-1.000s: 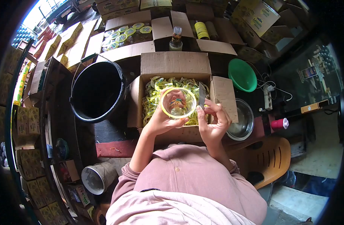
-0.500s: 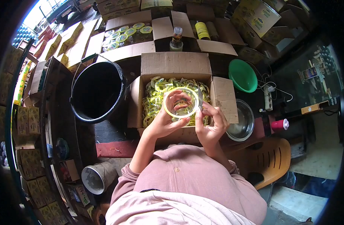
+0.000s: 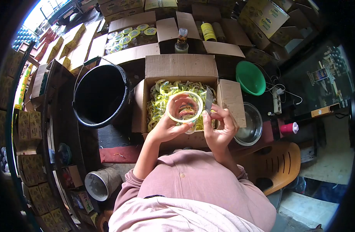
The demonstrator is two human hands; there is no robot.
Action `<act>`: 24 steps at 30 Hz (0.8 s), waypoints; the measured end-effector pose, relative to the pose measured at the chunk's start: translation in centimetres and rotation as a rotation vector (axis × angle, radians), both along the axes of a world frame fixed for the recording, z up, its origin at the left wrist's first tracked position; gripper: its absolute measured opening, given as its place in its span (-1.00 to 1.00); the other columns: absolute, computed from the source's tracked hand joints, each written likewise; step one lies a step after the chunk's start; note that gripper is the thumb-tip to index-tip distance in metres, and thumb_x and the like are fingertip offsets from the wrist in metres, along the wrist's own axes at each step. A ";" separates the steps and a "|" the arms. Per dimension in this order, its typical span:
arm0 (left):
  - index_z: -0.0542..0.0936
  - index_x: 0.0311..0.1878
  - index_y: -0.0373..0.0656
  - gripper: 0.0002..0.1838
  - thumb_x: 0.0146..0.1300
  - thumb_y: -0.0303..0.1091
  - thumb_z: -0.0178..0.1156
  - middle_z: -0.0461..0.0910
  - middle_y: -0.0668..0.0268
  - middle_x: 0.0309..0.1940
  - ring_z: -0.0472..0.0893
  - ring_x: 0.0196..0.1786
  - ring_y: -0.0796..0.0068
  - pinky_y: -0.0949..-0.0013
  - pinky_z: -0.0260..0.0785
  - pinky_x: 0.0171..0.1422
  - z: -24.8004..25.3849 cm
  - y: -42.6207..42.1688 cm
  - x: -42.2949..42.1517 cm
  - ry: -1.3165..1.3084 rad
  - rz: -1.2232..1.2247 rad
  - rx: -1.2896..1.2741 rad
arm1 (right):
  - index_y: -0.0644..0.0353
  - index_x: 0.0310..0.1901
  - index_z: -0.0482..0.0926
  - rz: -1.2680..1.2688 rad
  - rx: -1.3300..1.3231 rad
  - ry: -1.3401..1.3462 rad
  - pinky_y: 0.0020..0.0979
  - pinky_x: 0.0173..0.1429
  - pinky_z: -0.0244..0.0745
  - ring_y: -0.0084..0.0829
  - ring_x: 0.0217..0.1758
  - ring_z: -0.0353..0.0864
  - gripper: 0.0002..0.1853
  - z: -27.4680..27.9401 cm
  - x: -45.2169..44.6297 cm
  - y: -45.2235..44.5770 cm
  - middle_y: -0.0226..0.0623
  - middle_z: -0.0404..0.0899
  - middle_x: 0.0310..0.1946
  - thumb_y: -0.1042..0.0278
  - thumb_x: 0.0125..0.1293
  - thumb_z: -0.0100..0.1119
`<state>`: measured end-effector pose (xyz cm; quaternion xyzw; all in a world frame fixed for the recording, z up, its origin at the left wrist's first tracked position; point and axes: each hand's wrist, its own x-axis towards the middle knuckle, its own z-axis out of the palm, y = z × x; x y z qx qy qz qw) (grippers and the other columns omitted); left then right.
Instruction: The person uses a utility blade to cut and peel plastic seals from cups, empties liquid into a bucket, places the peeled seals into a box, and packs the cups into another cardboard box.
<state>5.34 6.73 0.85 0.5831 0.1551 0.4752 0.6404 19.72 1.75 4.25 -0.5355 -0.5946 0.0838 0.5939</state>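
My left hand (image 3: 166, 125) is wrapped round a clear plastic cup (image 3: 184, 107) with a pale yellow rim, its open mouth tilted toward me. In my right hand (image 3: 220, 125) a thin flat blade (image 3: 208, 99) is pinched between thumb and fingers, its tip pointing up, just right of the cup's rim. Both hands are over the near side of an open cardboard box (image 3: 181, 65). Yellow and clear plastic strips (image 3: 162, 91) fill the box.
A black bucket (image 3: 79, 96) stands at left, a green bowl (image 3: 250, 78) and metal basin (image 3: 256, 123) at right. Behind the box are a glass bottle (image 3: 181, 40) and a carton of lidded cups (image 3: 125, 38). An orange chair (image 3: 289, 162) is at lower right.
The blade was close against the cup's rim half a second ago and now stands slightly apart from it. The cup has shifted a little left and turned in my left hand.
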 end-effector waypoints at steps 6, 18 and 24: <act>0.03 0.26 -0.17 -0.21 -0.03 -0.57 0.23 0.25 0.16 0.03 0.33 0.13 0.39 0.32 0.26 0.19 -0.1 0.0 0.0 0.061 0.051 0.038 | 0.31 -0.27 0.57 -0.036 0.030 -0.117 -0.57 -0.38 0.38 -0.56 -0.53 0.51 -0.75 0.2 -0.4 0.1 -0.32 0.53 -0.56 0.65 -0.09 0.22; 0.07 0.25 -0.21 -0.17 -0.10 -0.47 0.31 0.32 0.17 0.02 0.40 0.07 0.41 0.34 0.28 0.16 -1.1 0.3 -0.4 0.166 0.004 0.077 | 0.25 -0.23 0.56 0.011 0.014 -0.064 -0.49 -0.36 0.46 -0.47 -0.49 0.58 -0.71 -0.1 0.3 1.1 -0.30 0.55 -0.52 0.63 -0.08 0.21; 0.07 0.24 -0.22 -0.18 -0.09 -0.49 0.29 0.29 0.14 0.04 0.39 0.07 0.42 0.36 0.28 0.15 -0.7 0.6 -0.5 0.154 -0.004 0.044 | 0.26 -0.25 0.56 -0.013 -0.031 0.007 -0.52 -0.38 0.43 -0.51 -0.52 0.55 -0.73 -0.7 0.4 0.6 -0.32 0.52 -0.56 0.65 -0.07 0.21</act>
